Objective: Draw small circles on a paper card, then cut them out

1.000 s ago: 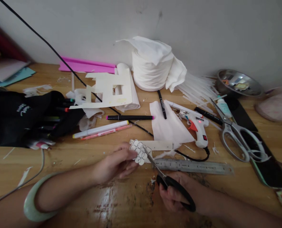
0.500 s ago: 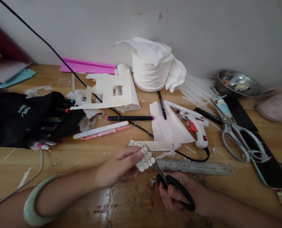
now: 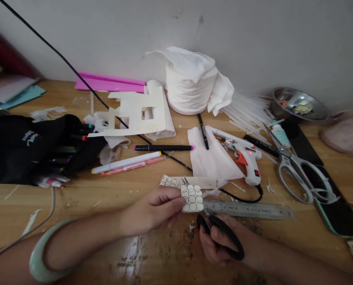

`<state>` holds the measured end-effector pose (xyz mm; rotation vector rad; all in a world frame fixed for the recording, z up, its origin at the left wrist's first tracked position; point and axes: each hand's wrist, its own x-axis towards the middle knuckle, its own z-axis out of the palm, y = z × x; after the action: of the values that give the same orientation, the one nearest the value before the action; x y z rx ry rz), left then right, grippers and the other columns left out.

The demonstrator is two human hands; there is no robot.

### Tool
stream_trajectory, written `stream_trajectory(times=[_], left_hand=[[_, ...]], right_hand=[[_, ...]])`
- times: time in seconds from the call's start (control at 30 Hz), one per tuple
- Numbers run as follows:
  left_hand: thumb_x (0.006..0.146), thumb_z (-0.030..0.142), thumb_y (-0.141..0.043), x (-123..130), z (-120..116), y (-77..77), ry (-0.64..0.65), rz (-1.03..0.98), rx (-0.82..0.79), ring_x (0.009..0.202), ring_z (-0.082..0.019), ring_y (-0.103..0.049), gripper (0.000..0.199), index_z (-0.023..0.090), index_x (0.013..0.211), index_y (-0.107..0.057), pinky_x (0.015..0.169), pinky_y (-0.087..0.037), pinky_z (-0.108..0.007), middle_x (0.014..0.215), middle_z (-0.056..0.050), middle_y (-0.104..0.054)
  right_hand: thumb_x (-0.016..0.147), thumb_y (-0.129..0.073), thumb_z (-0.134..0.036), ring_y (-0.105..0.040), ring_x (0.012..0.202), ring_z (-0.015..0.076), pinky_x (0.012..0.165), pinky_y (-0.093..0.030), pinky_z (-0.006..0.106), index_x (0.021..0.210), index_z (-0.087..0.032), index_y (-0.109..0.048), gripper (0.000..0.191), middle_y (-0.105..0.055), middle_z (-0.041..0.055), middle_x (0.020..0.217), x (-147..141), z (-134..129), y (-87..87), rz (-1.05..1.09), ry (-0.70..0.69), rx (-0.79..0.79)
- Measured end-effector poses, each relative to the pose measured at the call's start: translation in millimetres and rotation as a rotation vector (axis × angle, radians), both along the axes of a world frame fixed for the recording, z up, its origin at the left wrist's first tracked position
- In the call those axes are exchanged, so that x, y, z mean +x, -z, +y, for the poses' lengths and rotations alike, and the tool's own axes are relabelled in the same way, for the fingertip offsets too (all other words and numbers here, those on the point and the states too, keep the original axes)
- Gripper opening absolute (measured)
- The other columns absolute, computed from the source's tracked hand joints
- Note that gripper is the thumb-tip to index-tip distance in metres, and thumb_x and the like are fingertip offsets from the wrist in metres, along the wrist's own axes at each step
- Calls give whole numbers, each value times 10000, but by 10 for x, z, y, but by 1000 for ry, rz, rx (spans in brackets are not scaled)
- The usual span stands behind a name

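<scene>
while the circle-patterned piece [image 3: 192, 198] is presented above the worktop [image 3: 111, 261], between the two hands, the step in hand appears to be cutting or trimming of the piece. its marked face is turned toward the head camera. the outline is near square, so no long axis can be stated with confidence; the gripped edge lies left, the free edge points right, and the rows of circles run roughly left to right.

the fingers of the left hand [image 3: 161, 204] are closed on the left edge in a pinch. the fingers of the right hand [image 3: 221, 241] are closed around the handles of the black-handled scissors [image 3: 230, 233], whose long axis runs obliquely away and to the left. the blades pass behind the piece; the tips emerge past its far edge, slightly parted. whether the blades bear on the piece cannot be told. any further cut would call for a steady pinch, with the blade line visible and clear of the left fingers.

just beyond the left hand lies a circle-patterned strip [image 3: 168, 181]. the metal ruler [image 3: 253, 209] extends to the right, beyond the right hand. farther out are the white cloth [image 3: 210, 158], the glue gun [image 3: 250, 158] and the large grey scissors [image 3: 283, 154].
</scene>
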<state>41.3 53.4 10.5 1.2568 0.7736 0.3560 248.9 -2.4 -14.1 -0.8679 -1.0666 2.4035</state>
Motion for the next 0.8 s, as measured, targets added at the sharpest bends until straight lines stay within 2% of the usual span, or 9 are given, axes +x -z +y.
stream_trajectory(times=[0.37, 0.8], left_hand=[[754, 466, -499, -6, 11, -4, -87, -29, -215, 380, -62, -333, 365, 178, 549, -407, 380, -212, -200, 447, 54, -417], [749, 397, -491, -27, 19, 22, -52, -67, -220, 353, -48, -303, 322, 166, 536, -422, 363, -198, -193, 423, 65, -387]], right_hand=[[734, -519, -636, -331, 413, 32, 366, -204, 167, 602, -150, -418, 514, -410, -44, 487, 0, 56, -100, -12, -36, -2], [729, -535, -623, -314, 389, 32, 376, -200, 184, 578, -145, -430, 513, -385, -57, 450, -2, 63, -106, 12, -57, 40]])
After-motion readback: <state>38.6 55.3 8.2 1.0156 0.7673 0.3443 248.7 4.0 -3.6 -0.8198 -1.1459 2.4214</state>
